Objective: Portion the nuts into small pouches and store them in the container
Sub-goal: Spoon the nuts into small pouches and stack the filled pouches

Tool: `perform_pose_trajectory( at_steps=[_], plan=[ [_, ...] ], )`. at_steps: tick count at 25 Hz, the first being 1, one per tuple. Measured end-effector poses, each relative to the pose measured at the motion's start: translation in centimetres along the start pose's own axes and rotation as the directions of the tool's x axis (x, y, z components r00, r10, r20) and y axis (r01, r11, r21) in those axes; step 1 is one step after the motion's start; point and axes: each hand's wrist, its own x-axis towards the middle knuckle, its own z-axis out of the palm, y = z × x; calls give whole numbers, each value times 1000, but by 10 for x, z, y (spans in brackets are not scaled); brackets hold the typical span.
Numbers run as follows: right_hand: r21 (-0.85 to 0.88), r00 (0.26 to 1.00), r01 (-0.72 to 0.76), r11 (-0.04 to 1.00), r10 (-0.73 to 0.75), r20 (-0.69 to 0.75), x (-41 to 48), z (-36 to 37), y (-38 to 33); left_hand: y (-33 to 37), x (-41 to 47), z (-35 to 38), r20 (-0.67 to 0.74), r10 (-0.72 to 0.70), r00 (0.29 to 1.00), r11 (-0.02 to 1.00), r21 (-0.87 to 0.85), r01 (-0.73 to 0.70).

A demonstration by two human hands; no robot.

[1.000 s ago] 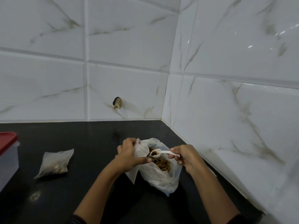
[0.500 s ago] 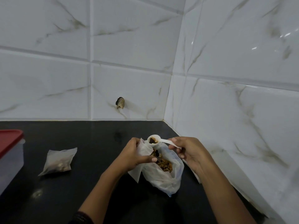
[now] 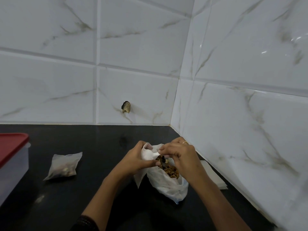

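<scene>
While left fingers [image 3: 150, 163] pinch pouch [image 3: 146, 155] open, right fingers [image 3: 168, 150] pinch spoon [image 3: 154, 153] inside it.

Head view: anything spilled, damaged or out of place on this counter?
One oddity: a jagged dark hole in the back wall tile, just above the counter, looks like damage. Nothing lies spilled on the counter; the nuts sit inside the open bag.

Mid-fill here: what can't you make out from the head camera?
Head view throughout.
1) The spoon bowl: inside the pouch the left hand holds, so whether it is empty is hidden.
2) The container: cut off by the left edge; lid on, contents unseen.
3) The spare pouches: partly behind the right arm; count unknown.
</scene>
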Motion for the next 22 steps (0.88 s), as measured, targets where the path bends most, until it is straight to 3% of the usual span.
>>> perform_pose_trajectory(
  at_steps=[2, 4, 7, 10, 14, 18, 22],
  plan=[
    [-5, 999, -31, 1000, 31, -36, -1, 2, 0, 1, 0, 2, -8, 11, 1000, 1000, -22, -11],
    [89, 978, -200, 976, 204, -32, 1, -5, -3, 3, 1, 3, -30, 9, 1000, 999, -48, -10],
    [253, 879, -468, 846, 475, 39, 2, -19, -3, 1, 3, 5, -42, -19, 999, 999, -35, 17],
    [161, 793, -605, 780, 608, 35, 1, -17, 7, -4, 7, 9, -40, -78, 996, 995, 53, 81],
    [-90, 779, -612, 785, 619, 103, -9, 4, 15, -10, 9, 7, -33, -189, 981, 949, 249, 192],
    [-260, 746, -557, 789, 613, 261, -6, 22, 18, -10, 7, 6, -1, -264, 965, 932, 259, 255],
    [-179, 754, -575, 798, 602, 263, -7, 21, 14, -12, 6, 4, 55, -316, 947, 944, 117, 309]
  ],
)
